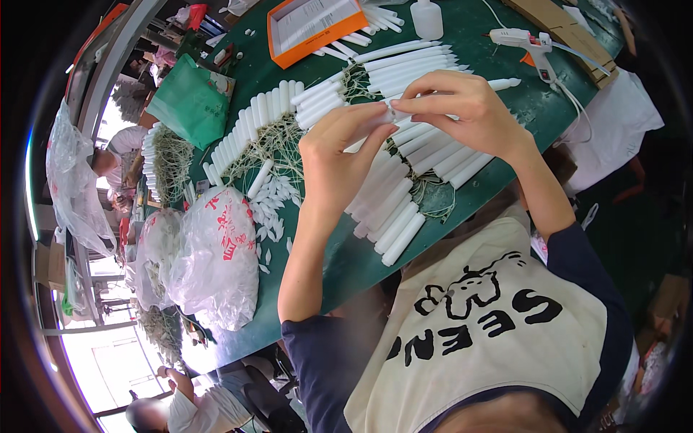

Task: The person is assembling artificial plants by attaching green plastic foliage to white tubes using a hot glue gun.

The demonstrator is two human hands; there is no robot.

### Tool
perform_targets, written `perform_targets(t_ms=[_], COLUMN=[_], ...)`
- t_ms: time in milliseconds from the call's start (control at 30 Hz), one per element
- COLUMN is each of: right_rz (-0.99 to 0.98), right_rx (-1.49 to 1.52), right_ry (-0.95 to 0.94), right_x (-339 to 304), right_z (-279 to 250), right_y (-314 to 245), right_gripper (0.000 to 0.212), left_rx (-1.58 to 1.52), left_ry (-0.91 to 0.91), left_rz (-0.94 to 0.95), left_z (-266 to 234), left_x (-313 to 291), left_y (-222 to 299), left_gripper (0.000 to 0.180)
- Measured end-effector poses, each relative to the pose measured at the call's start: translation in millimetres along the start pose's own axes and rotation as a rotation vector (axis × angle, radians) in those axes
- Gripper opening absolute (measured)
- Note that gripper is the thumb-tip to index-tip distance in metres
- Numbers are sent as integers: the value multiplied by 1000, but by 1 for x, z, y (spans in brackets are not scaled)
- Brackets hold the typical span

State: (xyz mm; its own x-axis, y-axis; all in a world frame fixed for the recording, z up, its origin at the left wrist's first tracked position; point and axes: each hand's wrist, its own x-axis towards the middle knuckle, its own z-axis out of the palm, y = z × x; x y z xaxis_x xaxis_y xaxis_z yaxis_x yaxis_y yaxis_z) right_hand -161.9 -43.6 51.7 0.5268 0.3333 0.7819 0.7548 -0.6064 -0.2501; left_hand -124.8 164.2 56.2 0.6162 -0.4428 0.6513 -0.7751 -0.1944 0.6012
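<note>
So both hands are busy: the left grip [339,137] and the right grip [458,105] have their fingertips pinched around one small white piece [390,113], mostly hidden by the fingers, so I can't tell its exact shape. It sits right between the two grips, raised over the green surface [541,115]

For this bit I'd go light: brace the piece with the left grip, let the right one do the fine aligning, and press straight, since a skewed push could probably crack or bend it. Thumbs facing each other like that looks right to me

Just below the grips there are slim white candle-like tubes [404,238] lying in rows, so keep wrists high or they may roll. Left of the left grip: tangled thin pale wires [273,148], easy to snag I'd guess, plus loose white flame-shaped tips [268,196]

Farther out, beyond the right grip, there's a white glue gun with an orange trigger [533,49]; mind its cord. Past the left grip is an open orange cardboard box [276,37]
</note>
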Motion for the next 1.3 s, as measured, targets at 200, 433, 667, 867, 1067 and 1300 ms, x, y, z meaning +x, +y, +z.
perform_targets(t_ms=[200,433,667,867,1067,1300], right_rz=[-11,103,227,281,284,252], right_rx=[-39,10,-16,63,75,-50], right_ry=[-59,-382,-472,-464,-431,-406], right_x=[7,-5,-13,-7,-6,-2], right_z=[17,54,54,45,43,43], right_y=[22,59,60,60,65,93], right_gripper=[40,49,27,18,17,18], left_rx=[120,136,271,293,226,531], left_ry=[-25,-206,-334,-336,-436,-215], left_rz=[92,-40,-105,-55,-236,63], left_z=[-5,-8,-13,-22,-25,-29], left_x=[12,2,-11,-11,-8,6], left_y=[-19,-76,-79,-81,-74,-110], left_gripper=[23,23,25,21,19,21])
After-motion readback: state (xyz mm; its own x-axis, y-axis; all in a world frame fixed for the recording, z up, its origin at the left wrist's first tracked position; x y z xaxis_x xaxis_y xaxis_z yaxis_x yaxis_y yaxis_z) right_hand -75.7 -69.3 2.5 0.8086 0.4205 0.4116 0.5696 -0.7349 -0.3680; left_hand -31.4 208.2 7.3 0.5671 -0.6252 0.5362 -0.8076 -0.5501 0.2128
